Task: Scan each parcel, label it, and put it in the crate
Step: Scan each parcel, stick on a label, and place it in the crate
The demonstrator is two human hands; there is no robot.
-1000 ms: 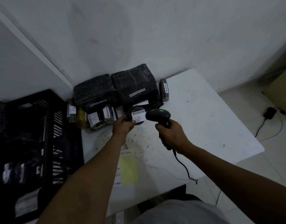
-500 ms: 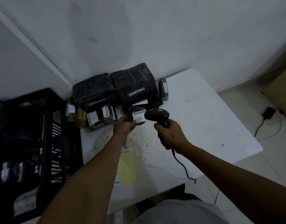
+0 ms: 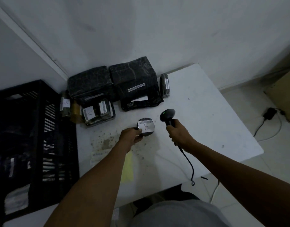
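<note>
White table (image 3: 206,102), round black parcel (image 3: 146,126), label marked B

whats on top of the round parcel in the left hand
A white label with a barcode strip and a handwritten B covers most of the round parcel. The parcel's underside is hidden.

Round parcel (image 3: 146,127) on table (image 3: 206,122), held at near-left edge by left hand (image 3: 130,136). Barcode scanner (image 3: 167,115) just right of it, in right hand (image 3: 178,133). Stacked parcels (image 3: 116,86) behind, against wall. Crate (image 3: 34,136) left of table. Notepad (image 3: 127,167) near front edge.
</note>
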